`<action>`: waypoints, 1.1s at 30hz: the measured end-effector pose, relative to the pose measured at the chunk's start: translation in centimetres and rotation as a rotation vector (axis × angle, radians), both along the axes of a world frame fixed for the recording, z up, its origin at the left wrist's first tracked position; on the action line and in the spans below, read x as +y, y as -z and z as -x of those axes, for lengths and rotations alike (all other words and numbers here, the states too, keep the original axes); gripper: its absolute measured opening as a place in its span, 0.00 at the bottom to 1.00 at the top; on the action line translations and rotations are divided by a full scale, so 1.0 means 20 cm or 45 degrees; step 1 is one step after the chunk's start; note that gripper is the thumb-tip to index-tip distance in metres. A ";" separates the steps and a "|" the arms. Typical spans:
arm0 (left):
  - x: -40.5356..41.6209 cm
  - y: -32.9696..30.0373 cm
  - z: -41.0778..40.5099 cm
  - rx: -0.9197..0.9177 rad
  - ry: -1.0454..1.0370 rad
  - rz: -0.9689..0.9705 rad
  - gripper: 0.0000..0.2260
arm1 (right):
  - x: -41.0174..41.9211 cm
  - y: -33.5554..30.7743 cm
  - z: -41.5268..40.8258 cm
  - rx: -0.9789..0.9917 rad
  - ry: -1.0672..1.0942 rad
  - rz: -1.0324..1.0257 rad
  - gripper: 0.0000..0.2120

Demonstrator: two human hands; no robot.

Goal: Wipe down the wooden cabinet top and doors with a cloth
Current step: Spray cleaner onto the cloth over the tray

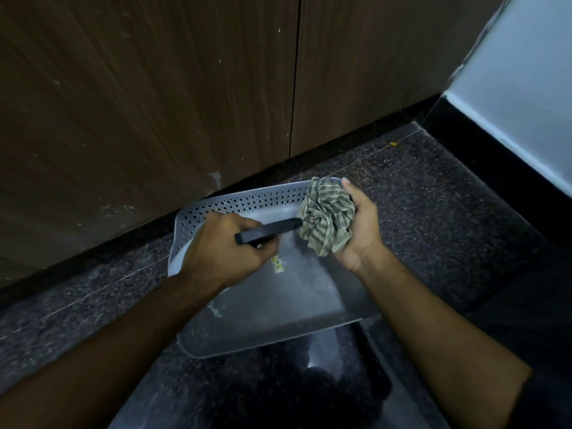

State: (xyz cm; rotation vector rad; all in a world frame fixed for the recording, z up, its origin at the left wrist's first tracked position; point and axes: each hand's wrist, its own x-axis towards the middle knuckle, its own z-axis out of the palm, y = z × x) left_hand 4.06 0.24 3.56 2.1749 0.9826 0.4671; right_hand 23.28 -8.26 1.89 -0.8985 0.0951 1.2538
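Note:
My right hand (360, 230) grips a crumpled green-and-beige striped cloth (328, 216), palm up, above the far right corner of a grey perforated tray (235, 201). My left hand (223, 249) grips a spray bottle with a black trigger head (269, 231); the nozzle points right, almost touching the cloth. Most of the bottle is hidden under the hand, only a bit of its label (277, 264) shows. The brown wooden cabinet doors (154, 103) rise just behind the tray, with a vertical seam between two doors.
The tray lies on a dark speckled granite floor (433, 218). A black skirting strip (356, 140) runs along the cabinet foot. A pale blue wall (526, 97) with black skirting stands at the right.

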 end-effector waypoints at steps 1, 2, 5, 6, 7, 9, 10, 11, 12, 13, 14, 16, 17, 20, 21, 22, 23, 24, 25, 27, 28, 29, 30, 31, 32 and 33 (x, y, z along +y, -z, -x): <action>-0.01 0.00 0.01 0.020 0.026 -0.008 0.17 | 0.01 -0.01 0.00 -0.011 0.000 -0.001 0.20; -0.01 0.00 0.01 0.023 0.040 -0.015 0.17 | 0.02 -0.01 -0.01 -0.019 -0.005 -0.003 0.20; -0.01 0.00 0.02 -0.017 0.004 -0.011 0.18 | 0.04 -0.03 -0.02 -0.042 -0.021 0.000 0.21; -0.01 -0.01 0.02 -0.028 -0.016 -0.004 0.18 | 0.04 -0.03 -0.02 -0.046 -0.023 0.005 0.21; -0.01 0.00 0.03 -0.022 -0.035 -0.007 0.18 | 0.04 -0.03 -0.02 -0.048 -0.024 0.008 0.21; -0.01 0.00 0.03 0.016 -0.052 -0.025 0.19 | 0.03 -0.03 -0.02 -0.065 -0.017 0.012 0.22; -0.01 0.00 0.03 0.025 -0.058 -0.030 0.18 | 0.03 -0.02 -0.03 -0.073 -0.013 0.012 0.22; -0.01 0.00 0.03 0.028 -0.075 -0.022 0.18 | 0.03 -0.03 -0.03 -0.076 -0.013 0.007 0.21; -0.01 -0.01 0.03 0.019 -0.097 -0.010 0.18 | 0.02 -0.03 -0.04 -0.074 -0.014 -0.001 0.21; -0.02 -0.02 0.03 -0.002 -0.134 0.020 0.19 | 0.02 -0.03 -0.04 -0.066 -0.021 -0.013 0.21; -0.02 -0.04 0.02 -0.037 -0.176 0.055 0.19 | 0.01 -0.04 -0.04 -0.058 -0.033 -0.026 0.21; -0.02 -0.06 0.02 -0.106 -0.256 0.100 0.16 | 0.01 -0.04 -0.03 -0.061 -0.067 -0.044 0.21; -0.02 -0.07 0.01 -0.125 -0.278 0.110 0.15 | 0.01 -0.03 -0.02 -0.073 -0.081 -0.048 0.21; 0.00 -0.07 0.01 -0.135 -0.289 0.169 0.11 | 0.01 -0.03 0.00 -0.131 -0.107 -0.042 0.21; 0.01 -0.07 0.01 -0.141 -0.285 0.187 0.12 | 0.01 -0.04 0.00 -0.147 -0.115 -0.034 0.20; 0.01 -0.07 0.01 -0.152 -0.272 0.193 0.14 | 0.02 -0.04 0.00 -0.154 -0.123 -0.029 0.21; 0.01 -0.07 0.01 -0.164 -0.264 0.187 0.15 | 0.02 -0.04 0.00 -0.159 -0.128 -0.026 0.21; 0.00 -0.08 0.01 -0.174 -0.257 0.181 0.15 | 0.02 -0.04 0.00 -0.163 -0.132 -0.027 0.22; 0.00 -0.08 0.01 -0.171 -0.246 0.172 0.13 | 0.02 -0.05 -0.01 -0.167 -0.130 -0.027 0.22; 0.00 -0.07 0.01 -0.121 -0.187 0.157 0.15 | 0.02 -0.05 -0.03 -0.184 -0.123 -0.041 0.22; -0.01 -0.06 0.01 -0.091 -0.141 0.150 0.18 | 0.01 -0.05 -0.04 -0.188 -0.115 -0.053 0.21; -0.01 -0.05 0.01 -0.071 -0.099 0.138 0.21 | 0.01 -0.06 -0.05 -0.187 -0.107 -0.063 0.21; -0.02 -0.03 0.01 -0.063 -0.075 0.126 0.21 | 0.01 -0.06 -0.06 -0.182 -0.100 -0.070 0.21; -0.02 -0.02 0.01 -0.065 -0.065 0.114 0.20 | 0.01 -0.06 -0.07 -0.177 -0.093 -0.073 0.20; -0.02 -0.01 0.01 -0.068 -0.069 0.106 0.19 | 0.01 -0.05 -0.08 -0.172 -0.091 -0.075 0.21; -0.02 0.00 0.01 -0.065 -0.084 0.104 0.19 | 0.01 -0.05 -0.08 -0.165 -0.096 -0.081 0.21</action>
